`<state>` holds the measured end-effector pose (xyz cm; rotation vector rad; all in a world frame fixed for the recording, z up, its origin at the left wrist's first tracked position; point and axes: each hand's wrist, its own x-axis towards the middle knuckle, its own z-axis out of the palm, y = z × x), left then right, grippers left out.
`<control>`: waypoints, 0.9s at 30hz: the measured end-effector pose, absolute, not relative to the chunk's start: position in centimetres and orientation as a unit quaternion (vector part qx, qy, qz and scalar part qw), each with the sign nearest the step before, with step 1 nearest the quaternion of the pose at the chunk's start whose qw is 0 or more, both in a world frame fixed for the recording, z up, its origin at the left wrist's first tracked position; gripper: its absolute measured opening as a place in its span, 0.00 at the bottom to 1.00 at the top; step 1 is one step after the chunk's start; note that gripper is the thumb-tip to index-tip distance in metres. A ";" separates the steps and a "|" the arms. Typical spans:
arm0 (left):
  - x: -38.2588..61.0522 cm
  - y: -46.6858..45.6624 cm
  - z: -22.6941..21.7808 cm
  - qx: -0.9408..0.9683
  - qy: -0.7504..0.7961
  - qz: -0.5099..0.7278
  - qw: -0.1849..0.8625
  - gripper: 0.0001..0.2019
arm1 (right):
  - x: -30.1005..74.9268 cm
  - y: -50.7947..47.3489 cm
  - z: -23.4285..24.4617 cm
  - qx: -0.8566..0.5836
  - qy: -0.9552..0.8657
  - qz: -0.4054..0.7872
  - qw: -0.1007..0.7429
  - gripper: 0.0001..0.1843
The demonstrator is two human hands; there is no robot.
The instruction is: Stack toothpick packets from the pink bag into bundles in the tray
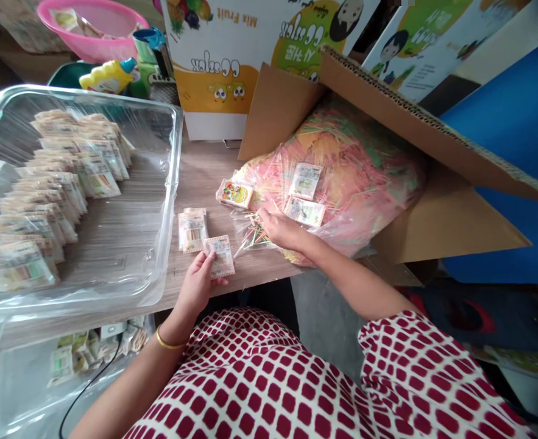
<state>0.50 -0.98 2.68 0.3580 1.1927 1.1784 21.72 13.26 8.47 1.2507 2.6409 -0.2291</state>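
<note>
My left hand (200, 277) pinches a small clear printed packet (220, 259) between thumb and fingers, low over the table's front edge. Just behind it, a few similar packets (192, 230) lie stacked on the wood. My right hand (278, 228) is closed, its fingertips pinching among loose thin coloured sticks (253, 236) at the mouth of a big clear bag (342, 158). Pink, green and yellow sticks fill that bag. On top of it rest two packets (306, 180), and a stack of printed cards (235, 194) with an orange-and-white face leans at its left side.
A clear plastic tray (170, 201) at left holds rows of filled packets (53, 183). An open cardboard box (460, 225) surrounds the bag, its flap jutting right. Printed cartons (218, 79), a pink basket (99, 46) and a yellow bottle (108, 77) stand behind.
</note>
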 end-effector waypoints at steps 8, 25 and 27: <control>0.4 -0.9 2.3 0.151 0.514 0.532 0.655 0.21 | 20.8 13.1 5.6 0.278 0.953 0.001 0.121 0.14; -0.6 0.0 1.9 0.143 0.497 0.581 0.628 0.16 | 20.7 13.4 8.7 0.499 0.847 -0.097 0.158 0.17; -0.4 0.0 2.1 0.141 0.503 0.584 0.621 0.15 | 20.2 13.1 8.3 0.500 0.849 -0.111 0.129 0.17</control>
